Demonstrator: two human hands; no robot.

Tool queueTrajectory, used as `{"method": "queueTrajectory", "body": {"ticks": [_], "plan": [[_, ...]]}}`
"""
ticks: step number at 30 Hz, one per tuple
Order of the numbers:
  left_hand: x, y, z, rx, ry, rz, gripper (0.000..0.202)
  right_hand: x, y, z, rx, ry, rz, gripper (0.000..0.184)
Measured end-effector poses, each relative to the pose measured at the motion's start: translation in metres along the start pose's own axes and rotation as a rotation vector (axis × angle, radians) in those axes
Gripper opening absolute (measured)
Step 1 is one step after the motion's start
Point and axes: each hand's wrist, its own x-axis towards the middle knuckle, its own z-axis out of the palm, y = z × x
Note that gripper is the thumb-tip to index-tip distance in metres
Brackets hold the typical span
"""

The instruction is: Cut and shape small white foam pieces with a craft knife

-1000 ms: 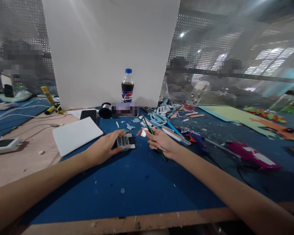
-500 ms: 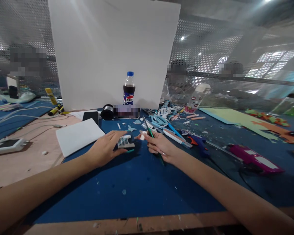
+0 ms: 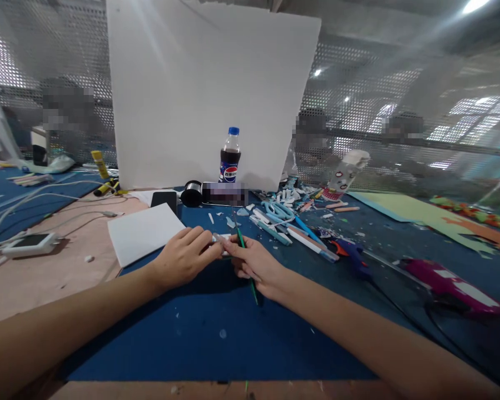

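My left hand (image 3: 185, 256) lies on the blue mat (image 3: 216, 328) with its fingers curled over a small black-and-white model piece (image 3: 220, 240), which it mostly hides. My right hand (image 3: 254, 264) is closed round a thin green-handled tool (image 3: 245, 256) that points up and away, and its fingertips meet the left hand's at the small piece. The two hands touch at the middle of the mat.
A white foam sheet (image 3: 145, 232) lies left of my hands. A large white board (image 3: 200, 94) stands behind, with a cola bottle (image 3: 230, 155), tape roll (image 3: 190, 193) and dark phone (image 3: 165, 200) before it. Scraps, blue scissors (image 3: 277, 211), pens, a glue gun (image 3: 352, 253) and a pink tool (image 3: 450, 283) lie right.
My right hand moved left to meet my left hand over the small piece. The left fingers closed over the piece, which showed more before. The view shifted right.
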Motion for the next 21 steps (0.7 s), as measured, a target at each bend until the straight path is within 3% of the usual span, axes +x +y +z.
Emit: {"method": "queueTrajectory", "body": {"ticks": [10, 15, 21], "plan": [[0.002, 0.0031, -0.002, -0.023, 0.049, 0.043, 0.018, -0.0037, -0.0035, -0.0103, 0.063, -0.172, 0.05, 0.044], [0.0024, 0.0054, -0.003, 0.011, 0.07, 0.083, 0.014, -0.0006, 0.0026, -0.0102, 0.052, -0.136, 0.039, 0.035], [0.0044, 0.0069, -0.0051, -0.024, 0.105, 0.069, 0.019, -0.0051, 0.0044, -0.007, 0.05, -0.088, 0.0, 0.041]]}}
